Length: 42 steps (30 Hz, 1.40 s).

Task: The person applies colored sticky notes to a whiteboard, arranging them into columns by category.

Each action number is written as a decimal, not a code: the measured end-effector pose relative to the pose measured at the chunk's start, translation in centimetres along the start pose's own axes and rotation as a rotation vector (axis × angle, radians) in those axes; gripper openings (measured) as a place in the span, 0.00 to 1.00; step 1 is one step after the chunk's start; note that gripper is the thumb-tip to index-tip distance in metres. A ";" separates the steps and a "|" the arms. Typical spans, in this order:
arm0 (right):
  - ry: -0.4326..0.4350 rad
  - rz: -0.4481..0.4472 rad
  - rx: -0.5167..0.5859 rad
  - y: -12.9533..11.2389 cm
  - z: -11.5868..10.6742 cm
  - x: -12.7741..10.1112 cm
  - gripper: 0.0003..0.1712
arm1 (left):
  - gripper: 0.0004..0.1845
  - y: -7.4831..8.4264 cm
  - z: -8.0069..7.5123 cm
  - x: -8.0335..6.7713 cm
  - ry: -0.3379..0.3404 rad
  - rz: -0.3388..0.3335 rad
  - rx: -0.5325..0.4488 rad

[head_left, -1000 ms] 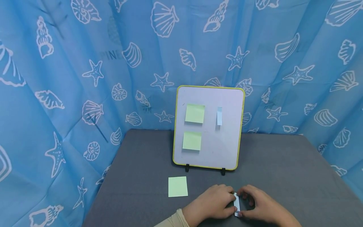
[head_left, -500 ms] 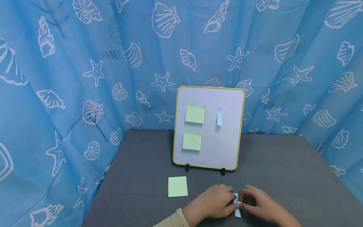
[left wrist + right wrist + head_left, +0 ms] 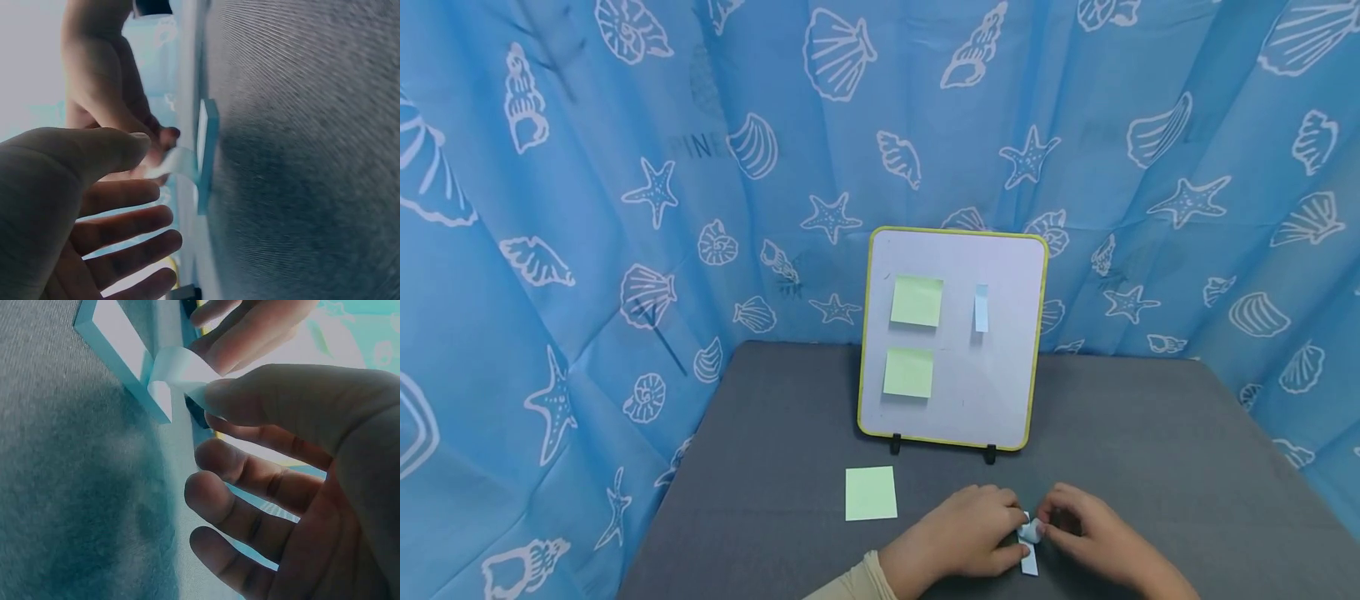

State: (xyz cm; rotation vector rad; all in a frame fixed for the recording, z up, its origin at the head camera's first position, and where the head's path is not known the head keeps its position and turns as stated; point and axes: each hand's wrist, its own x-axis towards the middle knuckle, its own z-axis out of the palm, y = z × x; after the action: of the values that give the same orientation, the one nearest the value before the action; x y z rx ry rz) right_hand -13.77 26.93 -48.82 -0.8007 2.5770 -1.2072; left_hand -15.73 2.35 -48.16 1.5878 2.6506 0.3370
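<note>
A narrow pale blue sticky-note pad (image 3: 1029, 564) lies on the grey table between both hands. Its top sheet (image 3: 178, 365) is bent up off the pad in a curl. My right hand (image 3: 1093, 533) pinches the loose end of that sheet between thumb and index finger, the other fingers loosely bent. My left hand (image 3: 966, 533) is at the pad's left side, thumb and index fingertips right at its edge in the head view. In the left wrist view its fingers (image 3: 128, 228) are spread and nearly straight, and the pad (image 3: 207, 156) shows beyond them.
A yellow-rimmed whiteboard (image 3: 977, 400) stands behind on black feet, bearing two green sticky notes (image 3: 917, 301) and one narrow blue note (image 3: 981, 308). Another green note (image 3: 871, 493) lies on the table left of my hands. A blue shell-print curtain (image 3: 820, 275) hangs behind.
My right fingers have moved from the pad's near end up along it, lifting the top sheet into a curl. My left hand has stayed nearly still.
</note>
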 end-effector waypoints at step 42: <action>0.088 0.133 -0.076 0.1 -0.8 -0.5 0.06 | 0.07 1.9 1.0 -0.3 -0.074 0.082 0.043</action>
State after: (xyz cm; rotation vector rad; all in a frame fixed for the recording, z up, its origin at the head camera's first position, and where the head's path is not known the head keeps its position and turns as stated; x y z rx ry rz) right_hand -13.68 27.76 -48.39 -0.5921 2.7123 -1.1359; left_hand -13.78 3.18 -48.82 1.6906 2.5603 0.2210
